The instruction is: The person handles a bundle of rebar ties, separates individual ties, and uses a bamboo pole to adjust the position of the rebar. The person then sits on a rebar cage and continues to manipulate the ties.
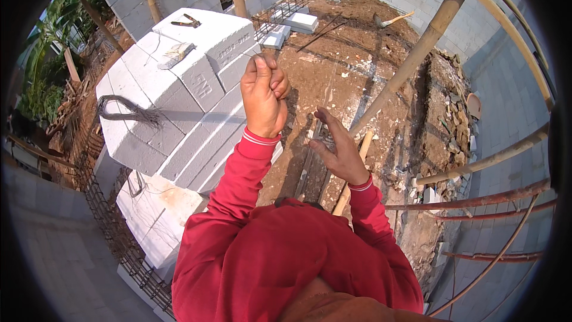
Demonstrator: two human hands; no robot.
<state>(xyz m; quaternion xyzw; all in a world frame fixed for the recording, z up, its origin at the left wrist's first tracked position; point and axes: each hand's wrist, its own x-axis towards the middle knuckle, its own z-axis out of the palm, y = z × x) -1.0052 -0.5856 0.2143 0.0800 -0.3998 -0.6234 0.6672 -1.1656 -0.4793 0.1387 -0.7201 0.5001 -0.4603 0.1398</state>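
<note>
Outdoors, on a sunlit building site, a person in a red long-sleeved top (238, 167) looks down past both bare arms, raised over brown, rubble-strewn ground (333, 65). The left hand (264, 92) is clenched, thumb pressed to curled fingers; whether it pinches something thin cannot be told. The right hand (341, 146), lower and to the right, is released, its palm turned toward the left and its fingers loosely extended. The hands are apart from each other. Nearest the left hand, just to its left, is a large stack of white building blocks (134, 77), its upper faces bright in the sun. On top of the stack lie a dark hand tool resembling pincers (194, 23) near the far edge, a small pale packet (176, 53) closer in, and a looped bundle of dark wire (136, 112) toward the left, its loose ends fanning to the right. Below this stack is a lower white block pile (155, 220). Beside the right wrist, a pale wooden pole (342, 201) slants downward, while a longer brown pole (411, 65) leans up toward the upper right. Farther off, a tool with a light handle (396, 19) lies on the soil, near grey block walls (500, 71).
</note>
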